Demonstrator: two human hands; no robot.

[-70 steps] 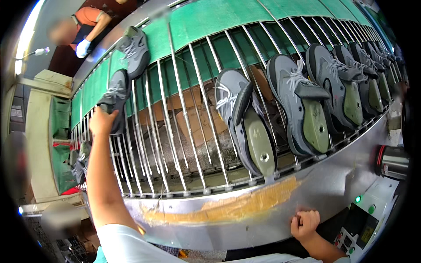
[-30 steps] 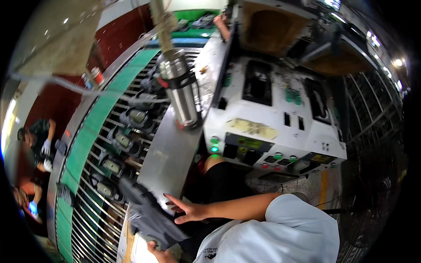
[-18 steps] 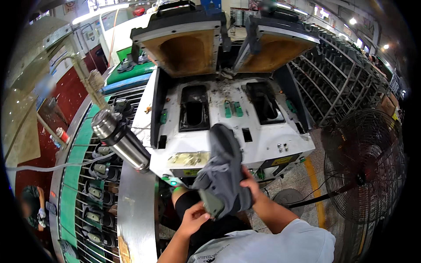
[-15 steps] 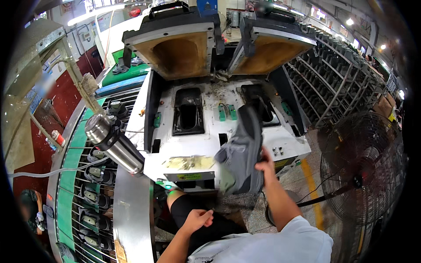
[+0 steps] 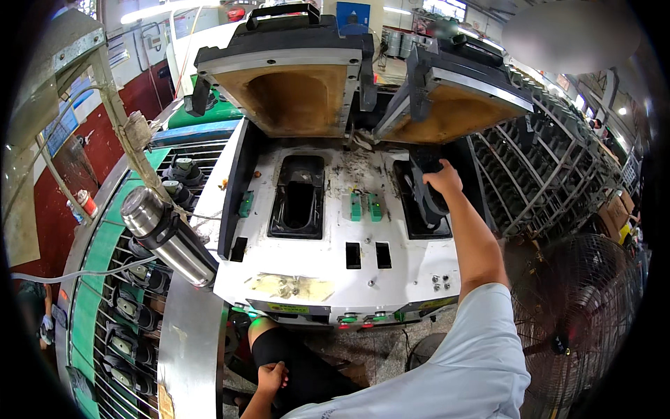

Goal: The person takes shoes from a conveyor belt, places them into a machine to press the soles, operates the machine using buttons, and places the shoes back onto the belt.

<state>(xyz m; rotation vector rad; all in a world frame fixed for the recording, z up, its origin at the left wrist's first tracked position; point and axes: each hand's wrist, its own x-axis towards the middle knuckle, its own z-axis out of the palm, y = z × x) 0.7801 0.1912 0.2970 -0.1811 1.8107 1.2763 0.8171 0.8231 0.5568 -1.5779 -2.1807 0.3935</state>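
Note:
My right hand [image 5: 447,180] is closed on a dark grey shoe [image 5: 427,199] at the right-hand black recess [image 5: 420,233] of a white machine top [image 5: 328,279]. The shoe lies lengthwise in that recess, its far end in the shadow under the raised right lid [image 5: 453,105]. Part of its upper side is hidden by my fingers. My left hand [image 5: 272,376] rests by my thigh with its fingers curled in and nothing showing in them. On the machine's left side, the other black recess [image 5: 300,199] holds no shoe, and its lid [image 5: 293,98] stands raised.
A steel thermos [image 5: 171,234] leans at the machine's left edge. Beyond it a roller conveyor [image 5: 132,279] carries several shoes. At the right stand a caged fan [image 5: 569,307] and racks [image 5: 527,167] full of shoes. Small green blocks [image 5: 366,207] sit between the recesses.
My right hand has carried the shoe from above the machine's front edge forward and down into the right recess. My left hand has shifted slightly down and left.

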